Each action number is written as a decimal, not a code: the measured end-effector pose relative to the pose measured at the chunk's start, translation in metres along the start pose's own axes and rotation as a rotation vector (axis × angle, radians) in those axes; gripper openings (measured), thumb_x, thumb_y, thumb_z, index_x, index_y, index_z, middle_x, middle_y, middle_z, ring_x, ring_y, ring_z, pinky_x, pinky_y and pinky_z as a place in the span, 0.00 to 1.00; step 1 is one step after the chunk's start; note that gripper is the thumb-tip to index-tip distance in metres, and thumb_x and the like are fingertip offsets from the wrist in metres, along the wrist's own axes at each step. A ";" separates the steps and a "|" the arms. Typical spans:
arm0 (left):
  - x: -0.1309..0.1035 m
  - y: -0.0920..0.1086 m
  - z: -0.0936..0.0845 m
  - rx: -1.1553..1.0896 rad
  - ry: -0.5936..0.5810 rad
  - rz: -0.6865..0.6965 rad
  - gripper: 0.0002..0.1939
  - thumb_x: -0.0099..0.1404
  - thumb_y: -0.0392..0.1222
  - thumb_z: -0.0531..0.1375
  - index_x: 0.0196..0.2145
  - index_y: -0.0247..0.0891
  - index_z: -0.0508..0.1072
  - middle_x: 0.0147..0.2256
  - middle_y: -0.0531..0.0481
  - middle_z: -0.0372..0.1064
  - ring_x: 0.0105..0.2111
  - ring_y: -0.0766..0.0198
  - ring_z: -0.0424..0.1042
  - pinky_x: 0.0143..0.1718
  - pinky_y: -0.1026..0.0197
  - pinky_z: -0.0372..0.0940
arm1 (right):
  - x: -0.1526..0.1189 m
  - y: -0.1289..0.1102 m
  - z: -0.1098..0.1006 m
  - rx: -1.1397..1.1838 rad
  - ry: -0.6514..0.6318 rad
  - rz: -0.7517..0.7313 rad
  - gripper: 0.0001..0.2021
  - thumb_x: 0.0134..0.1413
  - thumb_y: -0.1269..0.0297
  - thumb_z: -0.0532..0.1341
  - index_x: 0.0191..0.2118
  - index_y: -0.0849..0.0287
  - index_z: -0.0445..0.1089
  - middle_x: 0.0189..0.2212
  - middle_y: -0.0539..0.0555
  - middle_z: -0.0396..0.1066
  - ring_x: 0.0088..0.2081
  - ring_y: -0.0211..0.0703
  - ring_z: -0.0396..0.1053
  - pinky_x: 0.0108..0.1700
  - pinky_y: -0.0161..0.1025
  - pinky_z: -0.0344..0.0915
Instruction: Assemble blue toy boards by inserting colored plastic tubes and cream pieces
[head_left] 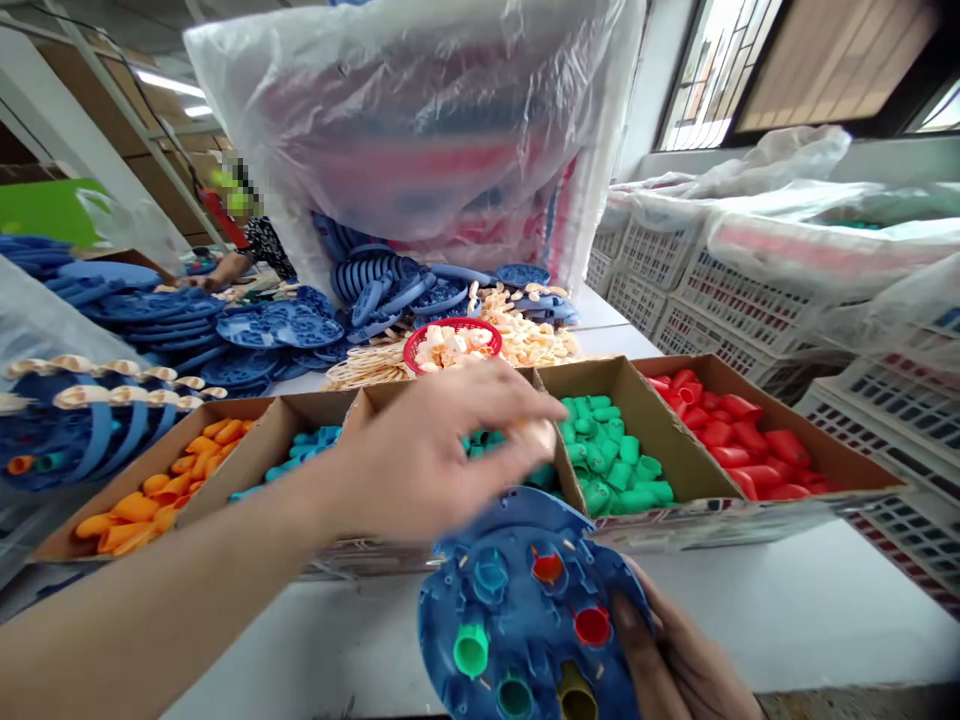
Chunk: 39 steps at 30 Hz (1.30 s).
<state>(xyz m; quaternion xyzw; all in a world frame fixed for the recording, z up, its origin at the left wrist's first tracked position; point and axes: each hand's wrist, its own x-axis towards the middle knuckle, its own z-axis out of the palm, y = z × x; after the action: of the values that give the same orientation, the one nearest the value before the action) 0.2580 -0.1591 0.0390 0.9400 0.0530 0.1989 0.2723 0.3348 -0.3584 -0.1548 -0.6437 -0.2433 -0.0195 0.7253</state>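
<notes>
My right hand grips the right edge of a round blue plastic disc, its thumb lying over the face. Short coloured tubes sit in the disc, among them a green tube, a red tube and an olive-brown tube. Above the disc's upper rim, my left hand is blurred, with thumb and fingers brought together around a small pale piece. That piece is partly hidden by the fingers, and its exact kind is unclear. The left hand covers part of the boxes behind it.
A row of cardboard compartments holds orange parts, blue parts, green parts and red parts. Behind stands a red basket of pale pieces. Blue discs are heaped beyond. White crates line the right; a co-worker is at back left.
</notes>
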 end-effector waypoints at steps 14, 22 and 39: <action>-0.023 0.008 0.041 0.284 -0.234 0.516 0.10 0.76 0.36 0.56 0.42 0.30 0.77 0.42 0.39 0.79 0.41 0.56 0.75 0.46 0.52 0.69 | 0.021 0.006 -0.017 -0.051 -0.355 -0.310 0.23 0.65 0.72 0.65 0.61 0.43 0.73 0.48 0.46 0.81 0.41 0.40 0.82 0.45 0.28 0.77; -0.012 0.018 0.023 0.129 -0.591 0.009 0.12 0.63 0.46 0.71 0.33 0.37 0.74 0.31 0.53 0.75 0.32 0.61 0.72 0.32 0.60 0.62 | 0.018 0.000 -0.021 -0.028 -0.453 -0.357 0.24 0.64 0.74 0.64 0.62 0.47 0.73 0.42 0.52 0.82 0.38 0.42 0.81 0.41 0.31 0.78; -0.046 0.030 0.038 0.387 -0.181 0.465 0.12 0.75 0.32 0.54 0.41 0.35 0.78 0.44 0.45 0.75 0.45 0.57 0.70 0.53 0.53 0.64 | 0.023 -0.006 -0.021 -0.079 -0.379 -0.372 0.28 0.62 0.77 0.64 0.63 0.42 0.71 0.49 0.47 0.81 0.41 0.39 0.82 0.46 0.28 0.78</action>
<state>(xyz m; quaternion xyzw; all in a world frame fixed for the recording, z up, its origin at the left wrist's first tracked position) 0.2315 -0.2126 0.0096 0.9751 -0.1508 0.1575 0.0391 0.3599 -0.3723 -0.1421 -0.6080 -0.4880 -0.0410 0.6249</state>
